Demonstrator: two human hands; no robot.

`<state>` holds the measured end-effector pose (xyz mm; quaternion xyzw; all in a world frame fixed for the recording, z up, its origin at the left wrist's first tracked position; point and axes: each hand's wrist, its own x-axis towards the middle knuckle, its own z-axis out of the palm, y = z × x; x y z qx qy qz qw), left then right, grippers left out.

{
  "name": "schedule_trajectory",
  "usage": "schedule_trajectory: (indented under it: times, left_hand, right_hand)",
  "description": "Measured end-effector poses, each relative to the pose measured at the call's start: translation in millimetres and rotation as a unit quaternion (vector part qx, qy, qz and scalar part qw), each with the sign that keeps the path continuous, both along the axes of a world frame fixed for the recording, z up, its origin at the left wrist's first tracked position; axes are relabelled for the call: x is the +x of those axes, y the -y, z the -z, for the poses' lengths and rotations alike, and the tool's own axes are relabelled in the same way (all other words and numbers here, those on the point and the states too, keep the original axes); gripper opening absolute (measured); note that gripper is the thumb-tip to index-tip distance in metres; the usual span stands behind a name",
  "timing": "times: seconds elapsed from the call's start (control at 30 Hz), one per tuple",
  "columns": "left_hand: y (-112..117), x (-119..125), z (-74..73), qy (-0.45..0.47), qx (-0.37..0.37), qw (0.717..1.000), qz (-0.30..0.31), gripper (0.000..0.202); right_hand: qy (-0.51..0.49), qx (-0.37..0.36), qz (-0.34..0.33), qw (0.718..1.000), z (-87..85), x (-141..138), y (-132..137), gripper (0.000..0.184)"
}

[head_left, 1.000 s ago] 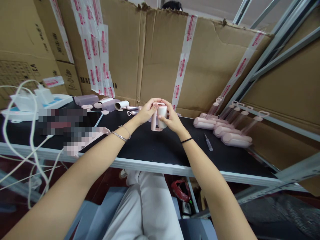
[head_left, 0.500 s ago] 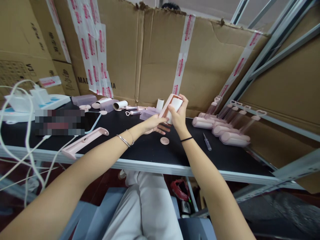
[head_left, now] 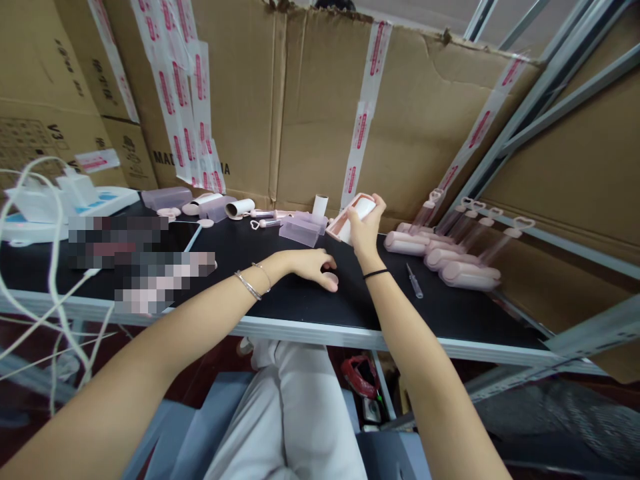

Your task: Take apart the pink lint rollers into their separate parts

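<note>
My right hand (head_left: 364, 230) is raised above the black table (head_left: 280, 300) and grips a pink lint roller with a white roll (head_left: 350, 217), tilted on its side. My left hand (head_left: 309, 264) lies low on the table with its fingers curled down onto a small round pink cap (head_left: 331, 278). Just behind the hands sit translucent lilac covers (head_left: 301, 230) and a short white roll (head_left: 320, 205) standing upright.
Several finished pink rollers (head_left: 445, 260) lie at the right beside a small screwdriver (head_left: 414, 283). Loose roller parts (head_left: 210, 207) and a white power strip with cables (head_left: 65, 200) lie at the left. Taped cardboard (head_left: 310, 100) walls the back; a metal frame (head_left: 550, 87) runs at the right.
My left hand let go of the roller and dropped to the pink cap on the table. My right hand carried the roller slightly right and tipped it flatter.
</note>
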<state>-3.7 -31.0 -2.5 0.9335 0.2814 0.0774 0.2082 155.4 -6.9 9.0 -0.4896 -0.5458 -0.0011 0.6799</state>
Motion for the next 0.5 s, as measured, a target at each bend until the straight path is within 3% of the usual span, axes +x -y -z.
schedule_trajectory:
  times: [0.07, 0.17, 0.27, 0.4, 0.5]
  left_hand:
    - [8.3, 3.1, -2.2, -0.032, 0.052, 0.998, 0.020, 0.060]
    - [16.6, 7.6, -6.4, -0.043, 0.060, 0.997, 0.033, 0.040]
    - [15.2, 6.4, -8.6, -0.039, 0.061, 0.997, 0.012, 0.041]
    - [1.2, -3.3, -7.3, -0.011, 0.055, 0.997, -0.044, 0.046]
    - [-9.6, -9.2, -5.3, 0.078, -0.014, 0.996, -0.052, 0.037]
  right_hand:
    - [0.031, -0.039, 0.005, 0.999, 5.1, -2.2, -1.4, 0.065]
    - [0.066, -0.103, -0.018, 0.992, 12.2, -5.7, -3.9, 0.068]
    - [0.069, -0.177, -0.037, 0.981, 13.5, -2.4, -5.3, 0.063]
    - [-0.049, -0.245, -0.104, 0.963, 9.3, 4.8, -5.8, 0.048]
    - [-0.187, -0.258, -0.168, 0.933, 6.0, 0.8, -5.2, 0.034]
